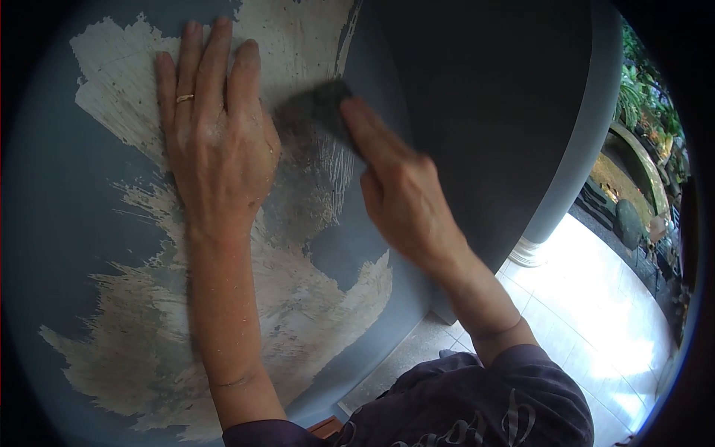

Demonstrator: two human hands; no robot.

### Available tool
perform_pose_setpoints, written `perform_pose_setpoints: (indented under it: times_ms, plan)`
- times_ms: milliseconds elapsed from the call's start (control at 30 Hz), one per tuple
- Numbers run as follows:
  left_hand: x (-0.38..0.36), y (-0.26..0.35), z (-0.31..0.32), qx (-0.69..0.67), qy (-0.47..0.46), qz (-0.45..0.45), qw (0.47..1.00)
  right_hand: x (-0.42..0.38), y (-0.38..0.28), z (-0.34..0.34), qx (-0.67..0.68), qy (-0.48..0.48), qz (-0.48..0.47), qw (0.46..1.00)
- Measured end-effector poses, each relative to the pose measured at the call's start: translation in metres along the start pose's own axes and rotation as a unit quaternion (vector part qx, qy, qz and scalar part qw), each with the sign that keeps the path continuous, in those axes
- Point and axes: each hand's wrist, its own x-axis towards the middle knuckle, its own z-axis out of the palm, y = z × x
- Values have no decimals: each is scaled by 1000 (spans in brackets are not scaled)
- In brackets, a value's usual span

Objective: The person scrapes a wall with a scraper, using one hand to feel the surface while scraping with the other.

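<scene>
My left hand point(217, 123) lies flat on the wall with its fingers stretched out, holding nothing. Pale dust specks cover its skin, and one finger wears a ring. Under the palm is a rough off-white patch point(298, 45) on the grey-blue painted wall point(45, 201). To the right, my right hand point(398, 179) is closed around a dark sanding block point(325, 108), pressed to the right part of the patch. Motion blurs the block, so its exact make is hard to see. Scratchy streaks and greyish smears mark the patch below it.
A dark recessed wall surface point(477, 82) and a rounded grey column point(573, 156) stand to the right. Beyond are bright white floor tiles point(596, 313), with plants point(644, 97) and stones at the far right. My dark shirt point(477, 402) fills the bottom.
</scene>
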Motion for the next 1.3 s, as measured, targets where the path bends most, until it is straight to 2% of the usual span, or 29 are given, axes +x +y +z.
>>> perform_pose_setpoints:
  times_ms: [100,200,433,733,833,933,1067,1133,1233,1300]
  plan:
    - [0,-1,-1,3,-2,2,1000,21,3,-6,25,4,6,1000]
    - [3,-1,1,5,15,3,1000,4,5,-3,-13,-6,-68,998]
    - [2,-3,5,-3,47,17,999,13,0,-9,36,-21,-11,999]
    - [2,-3,4,-6,47,15,999,17,-3,-12,34,-17,-18,999]
    - [2,0,3,-7,44,10,999,10,0,-9,14,-7,-58,998]
    - [2,-2,4,-7,41,10,999,2,-5,0,3,-12,-13,1000]
    - [-1,-1,-1,-9,6,-4,1000,26,1,-7,-6,23,-58,998]
    - [0,-1,2,-15,35,5,999,28,2,-8,0,26,-60,998]
    - [2,-2,3,-18,53,12,998,5,-7,-2,8,-2,-4,1000]
    - [1,-2,3,-17,52,14,998,10,-2,-2,2,16,-23,1000]
